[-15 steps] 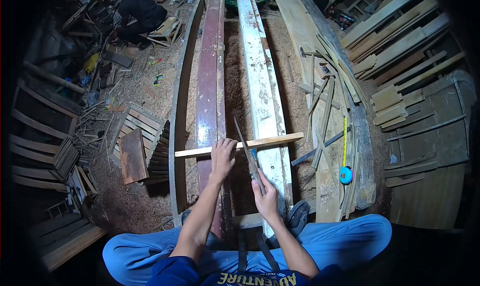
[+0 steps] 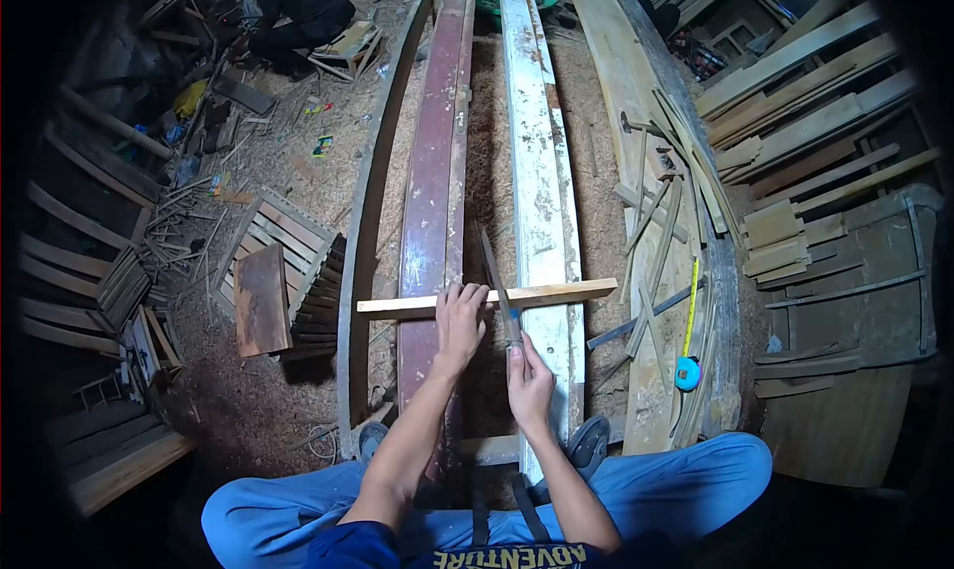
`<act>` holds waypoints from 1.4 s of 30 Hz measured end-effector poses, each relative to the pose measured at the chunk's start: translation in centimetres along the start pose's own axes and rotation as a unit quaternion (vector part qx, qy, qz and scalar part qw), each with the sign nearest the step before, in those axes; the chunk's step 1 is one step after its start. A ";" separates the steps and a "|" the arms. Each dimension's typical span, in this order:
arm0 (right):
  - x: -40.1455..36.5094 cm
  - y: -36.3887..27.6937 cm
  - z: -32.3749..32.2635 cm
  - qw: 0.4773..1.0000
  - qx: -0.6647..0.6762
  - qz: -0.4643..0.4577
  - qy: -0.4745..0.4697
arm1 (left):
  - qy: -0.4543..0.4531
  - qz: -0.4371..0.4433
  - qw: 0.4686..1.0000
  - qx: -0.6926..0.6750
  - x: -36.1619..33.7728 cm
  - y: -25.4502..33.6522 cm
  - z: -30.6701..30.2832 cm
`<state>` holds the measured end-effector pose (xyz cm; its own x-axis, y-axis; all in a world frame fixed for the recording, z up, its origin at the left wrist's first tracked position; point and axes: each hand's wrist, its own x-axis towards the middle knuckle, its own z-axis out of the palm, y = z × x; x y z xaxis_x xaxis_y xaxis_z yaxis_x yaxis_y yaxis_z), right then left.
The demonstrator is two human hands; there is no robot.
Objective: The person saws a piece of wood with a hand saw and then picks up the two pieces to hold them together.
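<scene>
A thin pale wooden strip [image 2: 566, 292] lies crosswise over a dark red beam [image 2: 429, 191] and a white painted beam [image 2: 542, 191]. My left hand [image 2: 461, 323] presses down on the strip between the two beams. My right hand [image 2: 528, 380] grips the handle of a hand saw [image 2: 494, 269], whose narrow blade crosses the strip just right of my left fingers and points away from me.
A blue tape measure [image 2: 686, 372] with its yellow tape pulled out lies on planks to the right. Stacked boards [image 2: 805, 102] fill the right side. A slatted wooden frame [image 2: 273, 261] sits left on sawdust. A person [image 2: 298, 7] crouches far back left.
The saw has slid forward across the strip, my right hand following it toward the wood. The view has shifted slightly; my left hand stays on the strip.
</scene>
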<state>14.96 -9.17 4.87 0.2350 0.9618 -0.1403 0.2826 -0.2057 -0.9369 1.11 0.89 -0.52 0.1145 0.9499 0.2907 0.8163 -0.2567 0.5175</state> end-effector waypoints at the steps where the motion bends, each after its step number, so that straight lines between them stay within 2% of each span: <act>1: 0.4 -0.4 -0.1 1.000 -0.003 0.000 0.001 | -0.017 -0.006 1.000 -0.014 0.6 -0.2 -0.2; 4: 0.5 -1.2 -0.7 0.999 -0.014 0.020 -0.023 | -0.026 -0.009 0.999 -0.029 0.2 0.0 -0.7; 8: -0.2 -0.1 0.0 1.000 -0.017 0.021 0.008 | -0.050 -0.016 0.998 -0.025 -0.8 0.2 -0.6; 10: 0.4 -0.1 0.2 1.000 -0.007 0.027 0.013 | -0.002 -0.014 1.000 -0.027 -0.2 0.4 -0.3; 12: 0.4 0.5 -0.3 0.999 -0.053 -0.001 0.004 | -0.011 -0.017 0.999 -0.037 0.2 0.1 -0.3; 15: 0.8 0.6 0.9 0.999 0.026 -0.019 0.034 | -0.006 -0.024 0.998 -0.051 1.0 -0.6 -1.0; 16: 0.9 0.4 0.7 0.999 0.026 -0.022 0.033 | 0.010 -0.012 0.998 -0.056 1.2 -1.0 -1.3; 18: 1.0 -0.1 0.3 1.000 0.001 0.029 0.008 | 0.025 0.000 0.998 -0.063 1.6 -1.3 -0.8; 19: 0.9 -1.3 0.2 0.999 0.000 0.043 0.000 | 0.074 0.012 0.997 -0.030 1.4 -1.6 -0.3; 21: 0.5 -0.1 0.8 0.999 0.020 0.033 0.008 | 0.154 0.024 0.987 0.035 1.8 -2.2 0.7; 22: 0.6 0.2 1.0 0.999 0.039 0.018 0.021 | 0.156 0.022 0.987 0.036 1.8 -2.9 1.7; 24: 1.3 0.3 0.7 0.999 0.021 0.029 0.003 | 0.216 -0.040 0.972 0.090 2.6 -3.0 3.8; 29: 1.5 -0.6 1.7 0.999 0.038 0.015 0.006 | 0.214 -0.050 0.968 0.121 3.1 -3.9 4.9; 31: 1.4 -1.4 1.7 0.998 0.050 0.046 0.012 | 0.224 -0.035 0.964 0.142 3.5 -4.4 5.0; 32: 1.4 -0.9 1.4 0.999 -0.001 0.037 0.006 | 0.221 -0.028 0.964 0.148 2.8 -4.1 5.2; 35: 0.7 -2.2 -0.1 0.997 0.048 0.056 -0.012 | 0.223 -0.035 0.962 0.152 2.2 -3.3 5.1; 37: 0.2 -2.2 -0.4 0.989 0.067 0.128 -0.014 | 0.222 -0.043 0.962 0.152 1.7 -3.1 5.2; 38: 0.4 -1.7 0.2 0.989 0.067 0.131 -0.016 | 0.224 -0.046 0.964 0.136 1.8 -3.1 5.3; 40: 2.0 -0.4 2.4 0.998 -0.012 -0.024 0.058 | 0.230 -0.047 0.964 0.123 2.9 -3.5 5.0; 41: 2.8 0.2 2.4 0.992 -0.097 -0.057 0.057 | 0.217 -0.049 0.966 0.129 2.8 -3.3 4.9; 42: 2.5 0.1 1.7 0.992 -0.098 -0.054 0.057 | 0.205 -0.047 0.969 0.134 2.8 -3.2 4.8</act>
<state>13.99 -6.51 3.86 0.2944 0.9557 0.0057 0.4854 -0.1444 -0.8623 1.53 5.20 -5.30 -0.1574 0.8029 0.5750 0.9359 -0.0645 0.3463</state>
